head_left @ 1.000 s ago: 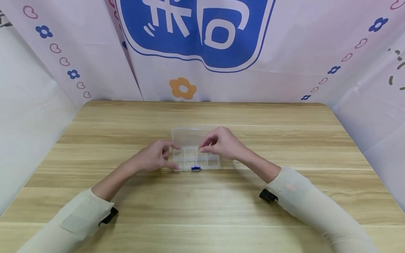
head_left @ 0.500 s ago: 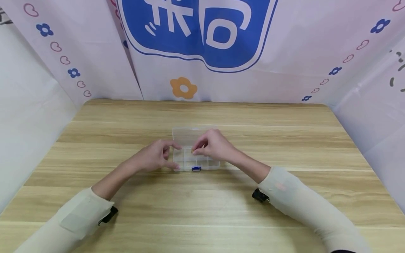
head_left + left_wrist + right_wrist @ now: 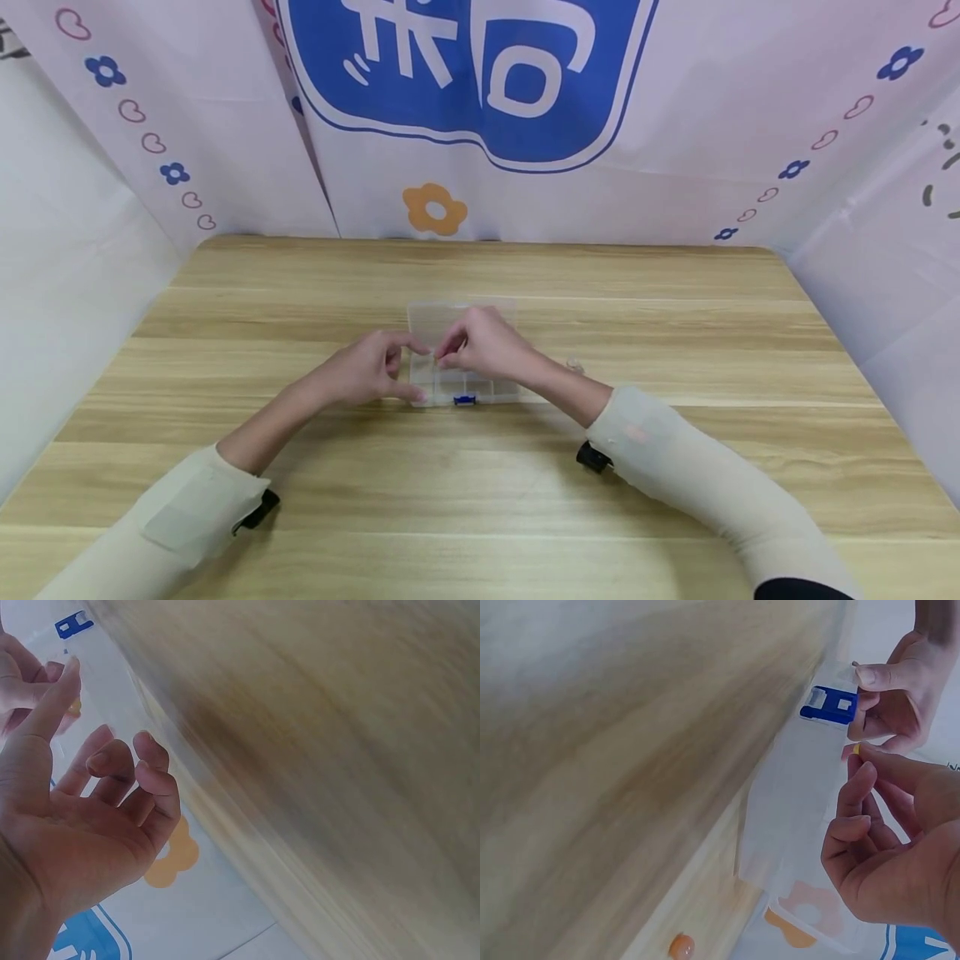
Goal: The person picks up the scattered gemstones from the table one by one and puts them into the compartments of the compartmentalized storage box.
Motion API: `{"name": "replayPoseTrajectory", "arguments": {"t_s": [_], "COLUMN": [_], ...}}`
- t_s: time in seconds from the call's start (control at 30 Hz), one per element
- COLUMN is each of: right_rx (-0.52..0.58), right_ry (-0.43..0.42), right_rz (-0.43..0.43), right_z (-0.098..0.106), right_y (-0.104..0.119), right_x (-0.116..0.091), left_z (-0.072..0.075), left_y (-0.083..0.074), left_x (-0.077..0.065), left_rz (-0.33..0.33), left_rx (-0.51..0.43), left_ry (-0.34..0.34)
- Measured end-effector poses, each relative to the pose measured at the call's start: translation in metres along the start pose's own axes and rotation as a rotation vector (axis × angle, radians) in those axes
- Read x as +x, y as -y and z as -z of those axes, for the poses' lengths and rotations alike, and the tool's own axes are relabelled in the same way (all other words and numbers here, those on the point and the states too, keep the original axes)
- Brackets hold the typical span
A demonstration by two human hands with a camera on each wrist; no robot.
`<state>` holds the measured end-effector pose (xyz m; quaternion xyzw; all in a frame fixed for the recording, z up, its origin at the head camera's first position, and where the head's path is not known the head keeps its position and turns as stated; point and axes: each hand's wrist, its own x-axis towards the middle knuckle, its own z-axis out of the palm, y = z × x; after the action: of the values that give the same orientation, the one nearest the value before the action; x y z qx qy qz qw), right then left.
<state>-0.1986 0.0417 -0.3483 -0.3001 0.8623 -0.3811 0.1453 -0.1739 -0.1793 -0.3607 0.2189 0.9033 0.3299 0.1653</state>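
A clear plastic compartment box [image 3: 478,388] sits on the table, lid [image 3: 429,321] raised behind it and blue latch [image 3: 464,400] at the front. My left hand [image 3: 367,367] holds the box's left end, thumb at the front corner and index finger near the hinge; its other fingers curl loosely, as the left wrist view shows. My right hand [image 3: 487,343] reaches over the box's back row. Between its thumb and index fingertip it pinches a tiny yellow piece [image 3: 856,749], mostly covered by the fingers. Which compartment lies under the piece is hard to tell.
A small rounded orange thing [image 3: 681,946] lies on the wooden table [image 3: 480,500] right of the box. In the head view a small pale thing [image 3: 575,365] shows just behind the right forearm. A printed cloth [image 3: 600,200] hangs at the table's far edge.
My right hand has moved left over the box, from its middle toward the left compartments, with the yellow piece still pinched. The left hand and the box have stayed in place.
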Motion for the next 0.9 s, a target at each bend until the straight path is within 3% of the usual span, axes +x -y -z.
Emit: {"name": "replayPoseTrajectory", "arguments": {"t_s": [0.3, 0.9], "right_rx": [-0.045, -0.023], "right_ry": [-0.010, 0.021], "right_rz": [0.003, -0.010], "right_z": [-0.006, -0.011], "right_y": [0.004, 0.002], "right_x": [0.008, 0.015], "left_z": [0.001, 0.001], "left_y": [0.000, 0.000], "left_x": [-0.001, 0.001], "left_rz": [0.000, -0.007], "left_rx": [-0.013, -0.012], "left_ry": [0.015, 0.016]}}
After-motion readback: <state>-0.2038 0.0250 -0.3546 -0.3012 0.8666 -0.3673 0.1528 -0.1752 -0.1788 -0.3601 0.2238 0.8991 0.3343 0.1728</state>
